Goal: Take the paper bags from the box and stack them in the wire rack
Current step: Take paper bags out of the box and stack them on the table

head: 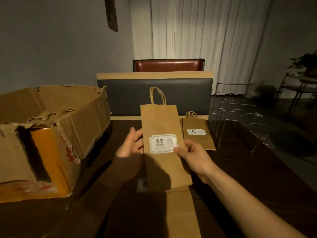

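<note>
Two of my hands met on one flat paper bag [163, 127]: my right hand [192, 157] pinched its right edge, thumb on the white label [163, 143], while my left hand [130, 145] lay open with straight fingers against its left edge. Left of my left hand sat the torn box [56, 134], more bag handles showing inside. Beyond my right hand a small stack of bags [197, 134] lay flat on the dark table [248, 169], just beside the wire rack [236, 117] to its right. My bag ran lengthwise away from me, handles [157, 96] pointing toward the padded bench back [154, 95]. Bare tabletop lay open between my right hand and the rack's near edge.
</note>
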